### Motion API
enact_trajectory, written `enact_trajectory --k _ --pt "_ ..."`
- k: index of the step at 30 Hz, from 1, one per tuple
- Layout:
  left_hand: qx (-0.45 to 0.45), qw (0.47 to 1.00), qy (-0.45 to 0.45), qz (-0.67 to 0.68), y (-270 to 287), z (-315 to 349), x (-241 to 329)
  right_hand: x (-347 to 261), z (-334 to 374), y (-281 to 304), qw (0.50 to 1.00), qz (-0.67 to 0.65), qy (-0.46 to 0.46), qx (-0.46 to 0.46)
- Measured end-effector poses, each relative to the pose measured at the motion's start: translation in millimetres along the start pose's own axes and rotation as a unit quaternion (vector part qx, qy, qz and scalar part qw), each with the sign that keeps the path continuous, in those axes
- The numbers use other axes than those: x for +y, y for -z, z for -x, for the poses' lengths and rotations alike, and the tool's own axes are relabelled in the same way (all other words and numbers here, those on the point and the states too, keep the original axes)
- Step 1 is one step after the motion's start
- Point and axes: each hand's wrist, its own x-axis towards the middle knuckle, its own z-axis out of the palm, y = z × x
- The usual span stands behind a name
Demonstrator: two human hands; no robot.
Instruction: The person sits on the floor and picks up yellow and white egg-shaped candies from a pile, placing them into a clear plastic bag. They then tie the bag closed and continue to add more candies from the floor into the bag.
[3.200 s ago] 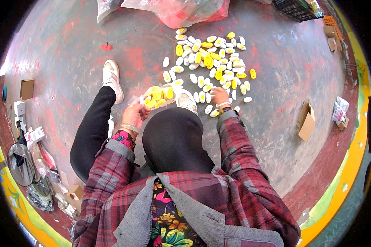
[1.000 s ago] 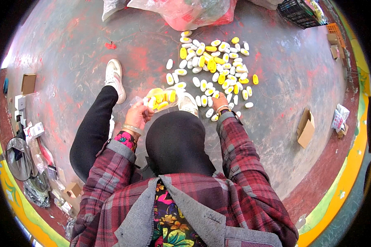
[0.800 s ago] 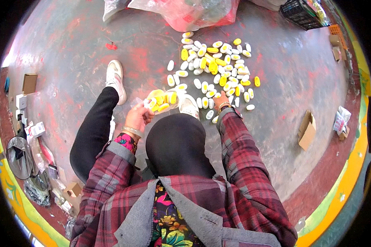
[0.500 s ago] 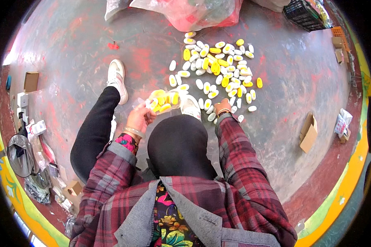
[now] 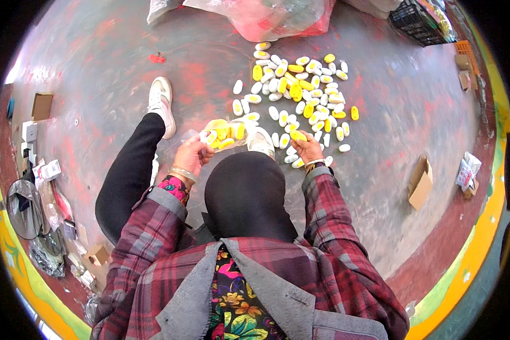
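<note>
My left hand (image 5: 191, 156) pinches the edge of a clear plastic bag (image 5: 194, 134) that lies low over the floor beside my right shoe (image 5: 260, 143). Several yellow and white oval pieces show through the plastic. Between the fingertips of my right hand (image 5: 310, 151) is a yellow oval piece (image 5: 298, 135), lifted at the near edge of a loose spread. That spread holds many oval pieces (image 5: 296, 92), mostly white with yellow centres and some fully yellow. What the pieces are cannot be made out.
Large filled plastic bags (image 5: 266, 20) stand at the far edge, with a black crate (image 5: 418, 25) to their right. An open cardboard box (image 5: 420, 184) and a white packet (image 5: 469, 170) lie on the right. Boxes and a round grey mesh item (image 5: 24, 209) line the left wall.
My right hand has come up from the near edge of the spread, turned over, and now holds a yellow oval piece. My left hand keeps its pinch on the bag, almost unmoved.
</note>
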Motion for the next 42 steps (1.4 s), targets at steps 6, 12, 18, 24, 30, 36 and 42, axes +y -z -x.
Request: enact_trajectory --k 6,12,18,24,30,36,42 --pt "0.005 1.0 -0.007 -0.016 -1 1 1 -6 -5 -64 0.989 0.142 -0.012 -0.028" --pt "0.008 1.0 -0.005 -0.016 -3 2 3 -7 15 -146 0.964 0.125 -0.095 -0.216" --pt "0.0 1.0 -0.01 -0.008 4 -3 -2 -6 -9 -108 0.974 0.229 -0.005 -0.005" --pt "-0.003 1.0 -0.005 -0.002 5 -3 -2 6 -54 -33 0.656 0.749 0.0 0.091" --pt "0.001 1.0 0.001 0.004 4 -4 -2 11 -66 -34 0.582 0.806 -0.064 0.089" --pt "-0.009 1.0 -0.003 -0.009 2 -3 2 22 -47 -21 0.651 0.726 0.002 0.221" --pt "0.0 1.0 -0.003 -0.009 0 -2 -1 22 -34 14 0.729 0.648 -0.013 0.221"
